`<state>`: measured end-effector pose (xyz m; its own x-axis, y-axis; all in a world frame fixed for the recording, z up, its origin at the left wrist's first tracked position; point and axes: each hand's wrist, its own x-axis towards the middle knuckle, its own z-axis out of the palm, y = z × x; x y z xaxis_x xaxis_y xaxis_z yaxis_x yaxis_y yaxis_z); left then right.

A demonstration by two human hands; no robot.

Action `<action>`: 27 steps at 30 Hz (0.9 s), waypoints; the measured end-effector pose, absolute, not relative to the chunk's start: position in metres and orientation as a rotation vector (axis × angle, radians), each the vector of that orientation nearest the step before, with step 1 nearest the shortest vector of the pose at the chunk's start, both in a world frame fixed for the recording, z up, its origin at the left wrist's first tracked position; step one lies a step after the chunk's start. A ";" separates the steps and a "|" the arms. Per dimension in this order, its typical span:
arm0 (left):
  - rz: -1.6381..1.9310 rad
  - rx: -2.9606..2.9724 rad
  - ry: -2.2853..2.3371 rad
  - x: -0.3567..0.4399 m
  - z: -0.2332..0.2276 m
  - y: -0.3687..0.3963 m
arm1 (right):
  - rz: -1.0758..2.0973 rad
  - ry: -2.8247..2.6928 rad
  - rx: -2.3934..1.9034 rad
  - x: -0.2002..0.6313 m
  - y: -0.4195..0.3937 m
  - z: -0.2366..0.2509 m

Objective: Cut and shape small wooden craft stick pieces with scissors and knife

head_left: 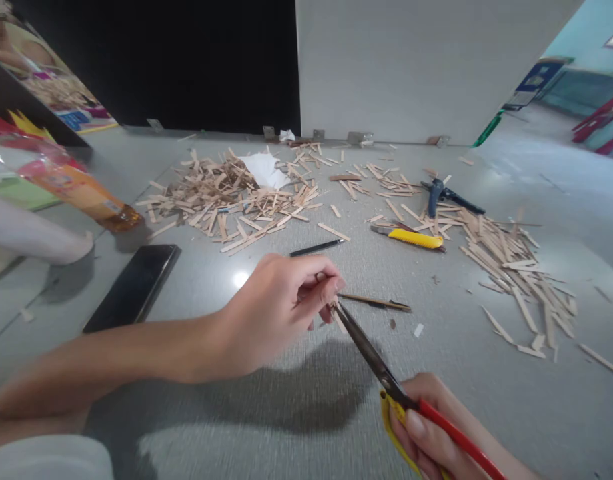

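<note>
My left hand [281,303] pinches a small wooden stick piece [339,321] between thumb and fingers, just above the grey floor. My right hand [433,433] grips a pair of scissors [371,357] by its yellow and red handles at the lower right. The dark blades point up-left and their tips meet the stick piece right under my left fingers. A thin dark-tipped stick [376,303] lies on the floor just beyond the blades.
Heaps of wooden sticks lie at centre-left [226,197] and right [511,260]. A yellow utility knife [411,238], blue pliers [443,195], a black pencil [316,248], white paper [263,170], a black phone [133,285] and a plastic-wrapped bottle [81,190] lie around. A wall [411,67] stands behind.
</note>
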<state>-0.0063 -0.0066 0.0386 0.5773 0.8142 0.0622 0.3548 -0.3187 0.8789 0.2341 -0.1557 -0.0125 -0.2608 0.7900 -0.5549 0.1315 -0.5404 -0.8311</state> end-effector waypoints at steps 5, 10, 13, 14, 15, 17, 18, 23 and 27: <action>0.624 1.863 0.940 -0.006 0.039 -0.009 | 1.857 -1.113 -1.504 0.233 -0.157 -0.013; 0.600 1.826 0.934 -0.006 0.040 -0.008 | 1.893 -1.167 -1.502 0.232 -0.149 -0.009; 0.608 1.812 0.936 -0.005 0.040 -0.008 | 1.949 -1.273 -1.425 0.231 -0.142 -0.006; 0.608 1.803 0.934 -0.004 0.040 -0.008 | 1.969 -1.285 -1.417 0.230 -0.140 -0.005; 0.608 1.794 0.931 -0.004 0.040 -0.007 | 1.981 -1.283 -1.426 0.230 -0.139 -0.005; 0.611 1.770 0.922 -0.003 0.041 -0.007 | 1.970 -1.276 -1.462 0.229 -0.138 -0.005; 0.615 1.747 0.921 -0.003 0.041 -0.006 | 1.952 -1.280 -1.473 0.229 -0.139 -0.006; 0.631 1.550 0.881 0.000 0.038 -0.007 | 1.878 -1.306 -1.504 0.228 -0.140 -0.007; 0.628 1.544 0.817 0.003 0.031 -0.008 | 1.890 -1.260 -1.534 0.227 -0.139 -0.003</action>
<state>0.0031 -0.0078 0.0310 0.6051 0.7937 -0.0621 0.1450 -0.0331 0.9889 0.2270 -0.1386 -0.0031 -0.3188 0.7633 -0.5619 0.2251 -0.5150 -0.8271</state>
